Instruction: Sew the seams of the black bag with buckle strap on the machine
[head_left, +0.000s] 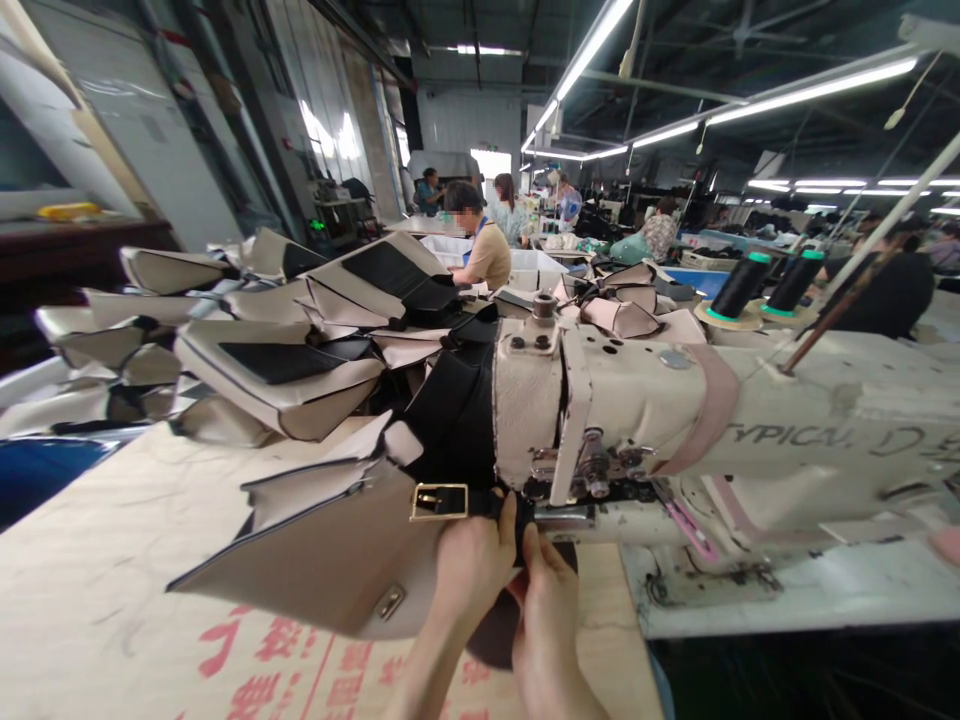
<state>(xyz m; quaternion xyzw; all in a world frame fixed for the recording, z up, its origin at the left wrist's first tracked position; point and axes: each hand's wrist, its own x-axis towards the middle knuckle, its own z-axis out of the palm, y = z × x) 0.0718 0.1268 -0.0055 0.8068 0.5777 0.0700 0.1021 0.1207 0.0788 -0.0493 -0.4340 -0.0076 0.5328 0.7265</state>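
A beige handbag (330, 555) with dark edging lies on the wooden board, left of a sewing machine (622, 400). On its front sits a small metal clasp (390, 602). A black strap (480, 503) with a gold buckle (439, 502) runs from the bag toward the machine's needle area. My left hand (480, 560) is closed on this strap just right of the buckle. Close beside it, my right hand (547, 590) pinches the strap's dark end under the machine head. The fingertips and the needle are partly hidden.
Several beige and black handbags (285, 370) are piled behind the board. Two black thread spools (739, 285) stand behind the machine. The wooden board (90, 600) bears red printed characters. Several people, one a person in a tan shirt (489, 255), sit farther back.
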